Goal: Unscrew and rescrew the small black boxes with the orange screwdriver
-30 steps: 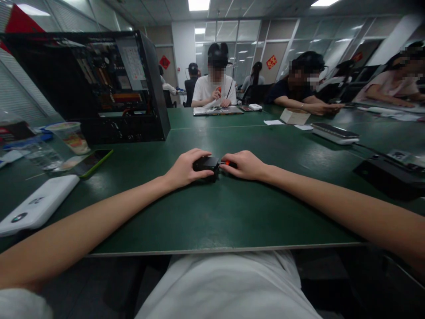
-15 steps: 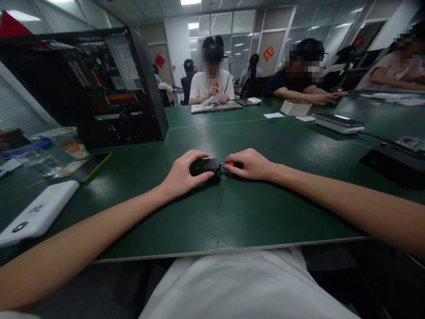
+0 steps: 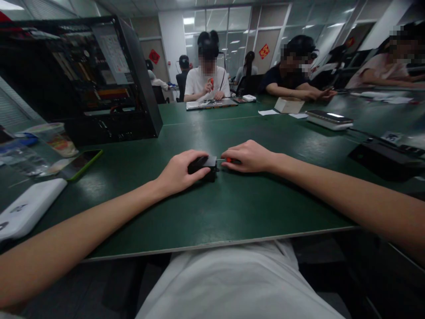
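Observation:
A small black box-shaped device lies on the green table in front of me. My left hand is wrapped round its left side and holds it down. My right hand is closed on a small screwdriver with a red handle. The screwdriver lies almost level and its thin metal tip touches the right end of the black device. Most of the handle is hidden inside my fingers.
An open black computer case stands at the back left. A phone in a green case, a white flat box and food cups lie left. Black devices lie right. Other people sit across the table.
The view has tilted and shifted slightly. My hands, the black device and the screwdriver keep the same grip and place on the table.

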`<state>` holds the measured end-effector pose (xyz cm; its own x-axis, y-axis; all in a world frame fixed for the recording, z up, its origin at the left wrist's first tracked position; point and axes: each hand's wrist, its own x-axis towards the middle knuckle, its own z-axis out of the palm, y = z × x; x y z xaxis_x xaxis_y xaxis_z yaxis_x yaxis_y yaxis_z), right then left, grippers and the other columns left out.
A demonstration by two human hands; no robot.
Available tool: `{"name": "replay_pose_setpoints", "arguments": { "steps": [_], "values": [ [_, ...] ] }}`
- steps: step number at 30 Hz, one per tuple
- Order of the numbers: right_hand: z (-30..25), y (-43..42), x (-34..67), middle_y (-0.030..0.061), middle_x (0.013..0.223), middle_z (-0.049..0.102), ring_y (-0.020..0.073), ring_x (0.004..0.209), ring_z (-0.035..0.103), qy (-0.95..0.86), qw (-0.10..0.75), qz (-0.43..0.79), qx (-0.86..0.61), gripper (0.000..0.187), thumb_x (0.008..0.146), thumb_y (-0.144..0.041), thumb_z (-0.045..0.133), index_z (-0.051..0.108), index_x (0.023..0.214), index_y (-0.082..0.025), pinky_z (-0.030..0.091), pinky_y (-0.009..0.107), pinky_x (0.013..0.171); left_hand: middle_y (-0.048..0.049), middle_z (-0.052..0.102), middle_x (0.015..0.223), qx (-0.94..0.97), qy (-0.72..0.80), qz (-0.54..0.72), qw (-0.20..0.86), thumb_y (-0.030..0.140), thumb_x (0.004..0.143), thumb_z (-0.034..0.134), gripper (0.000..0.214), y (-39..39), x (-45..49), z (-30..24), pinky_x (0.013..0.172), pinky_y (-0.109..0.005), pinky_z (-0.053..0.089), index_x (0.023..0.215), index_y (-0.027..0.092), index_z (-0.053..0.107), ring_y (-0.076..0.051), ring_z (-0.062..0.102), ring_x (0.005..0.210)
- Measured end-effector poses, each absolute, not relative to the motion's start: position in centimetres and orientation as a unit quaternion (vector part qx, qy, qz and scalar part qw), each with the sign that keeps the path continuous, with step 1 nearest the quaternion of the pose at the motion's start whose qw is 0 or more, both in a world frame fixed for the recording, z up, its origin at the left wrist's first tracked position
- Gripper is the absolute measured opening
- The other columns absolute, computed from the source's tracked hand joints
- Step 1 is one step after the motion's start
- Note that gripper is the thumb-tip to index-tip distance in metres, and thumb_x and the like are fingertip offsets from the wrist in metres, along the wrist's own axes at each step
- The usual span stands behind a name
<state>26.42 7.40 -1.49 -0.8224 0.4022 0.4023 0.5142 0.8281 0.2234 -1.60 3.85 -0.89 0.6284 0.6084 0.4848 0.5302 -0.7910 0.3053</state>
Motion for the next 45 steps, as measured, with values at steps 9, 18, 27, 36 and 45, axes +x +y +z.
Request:
{"name": "replay_pose_setpoints", "arguments": {
  "steps": [9, 18, 27, 36, 45],
  "values": [
    [-1.7, 7.7, 26.6, 0.0072, 0.088, 0.073, 0.0112, 0.061, 0.056, -0.947, 0.138, -0.178, -0.231, 0.042, 0.104, -0.043, 0.038, 0.07, 0.106, -0.016, 0.026, 0.026, 0.056, -0.0101, 0.072, 0.117, 0.895, 0.315, 0.305, 0.075, 0.041, 0.096, 0.06, 0.038, 4.0, -1.6, -0.9, 0.095, -0.036, 0.052, 0.124, 0.016, 0.065, -0.023, 0.068, 0.105],
    [-0.8, 6.9, 26.7, 0.0068, 0.085, 0.073, 0.012, 0.06, 0.057, -0.942, 0.141, -0.209, -0.222, 0.045, 0.105, -0.047, 0.037, 0.07, 0.108, -0.016, 0.026, 0.026, 0.055, -0.0095, 0.073, 0.118, 0.877, 0.31, 0.348, 0.116, 0.039, 0.09, 0.069, 0.04, 3.9, -1.6, -0.8, 0.097, -0.035, 0.053, 0.122, 0.016, 0.066, -0.023, 0.069, 0.107],
    [-0.1, 5.7, 25.8, 0.0078, 0.088, 0.074, 0.0146, 0.07, 0.064, -0.926, 0.168, -0.214, -0.261, 0.039, 0.104, -0.042, 0.042, 0.071, 0.103, -0.016, 0.027, 0.028, 0.056, -0.011, 0.072, 0.12, 0.856, 0.318, 0.361, 0.189, 0.042, 0.081, 0.079, 0.054, 4.2, -1.5, -0.7, 0.101, -0.036, 0.052, 0.125, 0.014, 0.065, -0.023, 0.069, 0.109],
    [0.3, 4.8, 25.1, 0.0098, 0.096, 0.071, 0.0169, 0.08, 0.065, -0.944, 0.218, -0.051, -0.244, 0.038, 0.102, -0.041, 0.047, 0.069, 0.115, -0.012, 0.044, 0.028, 0.071, -0.0069, 0.075, 0.102, 0.855, 0.381, 0.266, 0.229, 0.054, 0.078, 0.077, 0.053, 6.3, -3.7, -0.5, 0.087, -0.034, 0.05, 0.111, 0.014, 0.075, -0.024, 0.068, 0.092],
    [-1.3, 5.6, 24.9, 0.0092, 0.1, 0.073, 0.0174, 0.085, 0.066, -0.933, 0.271, 0.003, -0.236, 0.036, 0.1, -0.04, 0.05, 0.067, 0.116, -0.013, 0.048, 0.029, 0.077, -0.0085, 0.075, 0.105, 0.837, 0.365, 0.293, 0.283, 0.049, 0.077, 0.079, 0.051, 5.7, -3.2, -0.5, 0.086, -0.034, 0.049, 0.112, 0.013, 0.074, -0.024, 0.067, 0.095]
  ]
}}
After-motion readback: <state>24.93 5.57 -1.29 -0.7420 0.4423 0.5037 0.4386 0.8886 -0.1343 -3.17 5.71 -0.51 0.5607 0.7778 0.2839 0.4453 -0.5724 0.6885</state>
